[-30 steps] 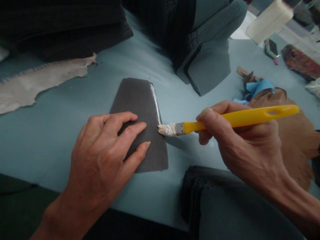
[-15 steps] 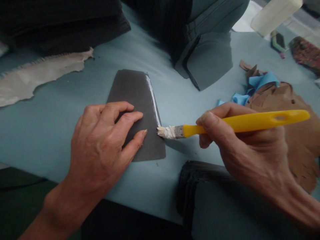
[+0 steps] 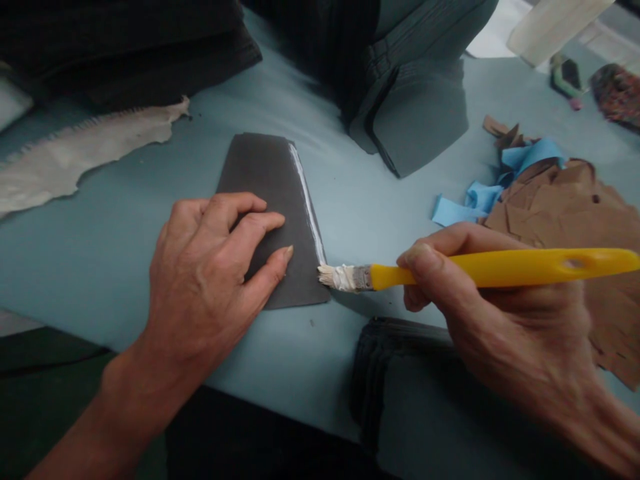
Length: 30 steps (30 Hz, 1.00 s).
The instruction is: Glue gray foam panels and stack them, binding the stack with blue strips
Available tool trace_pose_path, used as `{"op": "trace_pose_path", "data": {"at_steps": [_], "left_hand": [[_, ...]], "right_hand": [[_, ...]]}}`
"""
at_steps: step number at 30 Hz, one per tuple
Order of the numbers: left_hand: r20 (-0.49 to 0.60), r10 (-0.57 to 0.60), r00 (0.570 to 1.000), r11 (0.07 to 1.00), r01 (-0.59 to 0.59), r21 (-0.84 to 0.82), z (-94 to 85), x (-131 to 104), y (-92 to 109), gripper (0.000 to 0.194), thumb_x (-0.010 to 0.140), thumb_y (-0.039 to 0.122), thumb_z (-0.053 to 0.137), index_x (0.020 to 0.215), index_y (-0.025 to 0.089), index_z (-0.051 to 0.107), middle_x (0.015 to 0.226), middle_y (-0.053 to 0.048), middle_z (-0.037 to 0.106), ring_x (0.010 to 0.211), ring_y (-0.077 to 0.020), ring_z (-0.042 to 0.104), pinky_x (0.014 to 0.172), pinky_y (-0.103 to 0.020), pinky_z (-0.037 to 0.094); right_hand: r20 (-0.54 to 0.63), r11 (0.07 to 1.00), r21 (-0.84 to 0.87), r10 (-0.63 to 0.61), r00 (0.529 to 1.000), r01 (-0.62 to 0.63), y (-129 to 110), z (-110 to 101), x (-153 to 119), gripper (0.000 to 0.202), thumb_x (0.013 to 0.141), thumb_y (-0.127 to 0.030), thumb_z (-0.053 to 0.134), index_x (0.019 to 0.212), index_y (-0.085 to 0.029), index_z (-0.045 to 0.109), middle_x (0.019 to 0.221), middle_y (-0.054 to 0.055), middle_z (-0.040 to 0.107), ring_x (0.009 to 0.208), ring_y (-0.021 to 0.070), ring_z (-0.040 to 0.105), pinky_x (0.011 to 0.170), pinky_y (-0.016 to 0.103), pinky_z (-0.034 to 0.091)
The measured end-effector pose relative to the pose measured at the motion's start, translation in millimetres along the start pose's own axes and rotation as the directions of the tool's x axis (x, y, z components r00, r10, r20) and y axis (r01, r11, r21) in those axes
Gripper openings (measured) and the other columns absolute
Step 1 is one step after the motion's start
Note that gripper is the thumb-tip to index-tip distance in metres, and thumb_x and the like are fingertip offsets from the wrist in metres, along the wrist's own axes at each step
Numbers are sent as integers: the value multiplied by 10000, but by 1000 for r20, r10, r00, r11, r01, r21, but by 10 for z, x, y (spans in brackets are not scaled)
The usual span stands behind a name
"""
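Observation:
A dark grey panel (image 3: 295,267) lies flat on the light blue table (image 3: 200,167). My left hand (image 3: 215,267) rests on its left part, fingers apart and pressing down, hiding that side. Between thumb and fingers, my right hand (image 3: 465,300) grips a brush with a yellow handle (image 3: 530,265). White paste covers its bristles (image 3: 340,277), which touch the panel's right edge near the lower corner. A white stripe (image 3: 307,203) runs along that edge from the top down to the bristles.
Stacks of dark panels stand at the back left (image 3: 150,47), back middle (image 3: 420,113) and front right (image 3: 425,400). A ragged whitish piece (image 3: 90,153) lies left. On the right are brown scraps (image 3: 565,200), blue strips (image 3: 530,160) and a small green-edged object (image 3: 567,77).
The brush in my right hand has moved down along the panel's right edge, and the white stripe is longer. My left hand stays on the panel. The view has shifted slightly.

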State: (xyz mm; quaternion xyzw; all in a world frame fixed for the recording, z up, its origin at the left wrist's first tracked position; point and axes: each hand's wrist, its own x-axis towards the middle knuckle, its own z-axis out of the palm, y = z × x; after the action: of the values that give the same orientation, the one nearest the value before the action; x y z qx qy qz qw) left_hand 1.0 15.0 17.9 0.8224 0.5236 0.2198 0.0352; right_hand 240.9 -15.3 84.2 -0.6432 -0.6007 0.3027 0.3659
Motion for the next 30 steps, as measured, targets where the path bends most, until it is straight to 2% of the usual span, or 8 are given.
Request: {"op": "trace_pose_path", "data": {"at_steps": [7, 13, 20, 24, 30], "left_hand": [[13, -6, 1000, 1000, 6, 20, 8, 25, -2, 307, 1043, 362, 577, 1274, 203, 703, 1338, -138, 704, 1245, -381, 639, 1039, -559, 506], [13, 8, 1000, 999, -8, 50, -1, 32, 2, 316, 1051, 361, 567, 1278, 184, 697, 1337, -152, 700, 1258, -390, 635, 1037, -566, 500], [33, -26, 999, 998, 25, 50, -6, 35, 5, 306, 1053, 381, 567, 1278, 212, 687, 1362, -135, 693, 1287, -379, 624, 1054, -567, 500], [33, -28, 999, 998, 27, 52, -6, 32, 14, 321, 1065, 380, 554, 1286, 194, 692, 1371, -138, 692, 1290, -381, 622, 1033, -569, 513], [1, -25, 1000, 999, 25, 47, 24, 21, 5, 318, 1067, 365, 553, 1270, 182, 717, 1357, -128, 700, 1248, -380, 631, 1014, -573, 523]], "right_hand": [[37, 1000, 7, -19, 999, 19, 24, -17, -30, 299, 972, -372, 733, 718, -239, 651, 577, -31, 623, 475, 101, 528, 438, 207, 416], [69, 999, 40, -20, 997, 17, 6, -41, -86, 266, 947, -289, 713, 697, -249, 633, 565, -42, 611, 469, 91, 516, 426, 198, 386], [101, 999, 42, -27, 995, 23, -31, -66, -104, 255, 934, -261, 708, 689, -245, 641, 556, -60, 598, 465, 75, 510, 418, 196, 351], [117, 1000, 27, 7, 993, -10, -82, -107, -78, 277, 919, -305, 699, 658, -245, 631, 526, -50, 582, 443, 81, 485, 404, 206, 343], [13, 996, 6, 87, 996, -87, -161, -169, -14, 308, 887, -442, 713, 647, -259, 649, 521, -20, 631, 445, 121, 575, 414, 220, 437]]}}
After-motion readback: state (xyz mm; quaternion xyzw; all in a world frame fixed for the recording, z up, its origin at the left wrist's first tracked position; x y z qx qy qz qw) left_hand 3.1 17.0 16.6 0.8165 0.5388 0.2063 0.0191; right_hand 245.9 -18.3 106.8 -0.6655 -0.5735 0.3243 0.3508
